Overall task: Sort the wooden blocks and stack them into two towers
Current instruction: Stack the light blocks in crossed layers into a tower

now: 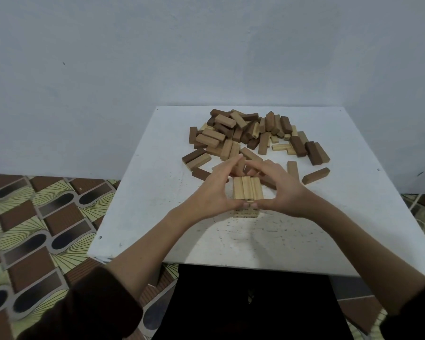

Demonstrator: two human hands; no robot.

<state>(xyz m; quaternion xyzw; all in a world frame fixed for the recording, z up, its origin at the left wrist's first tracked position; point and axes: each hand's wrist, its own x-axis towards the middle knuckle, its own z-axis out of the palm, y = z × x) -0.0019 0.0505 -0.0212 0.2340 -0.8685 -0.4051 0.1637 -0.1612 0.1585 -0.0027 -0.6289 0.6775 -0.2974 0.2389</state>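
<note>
A short tower of light wooden blocks [247, 191] stands in the middle of the white table [157, 192], with three pale blocks side by side on top. My left hand [214, 190] cups its left side and my right hand [282, 190] cups its right side. Both thumbs press the near face and the fingers wrap round the far side. A loose pile of mixed light and dark brown blocks [250, 133] lies behind the tower. The tower's lower layers are mostly hidden by my hands.
Stray blocks lie around the tower: a dark one [200, 173] to the left and a tan one [315, 175] to the right. The table backs onto a pale wall. A patterned floor [35, 229] shows on the left.
</note>
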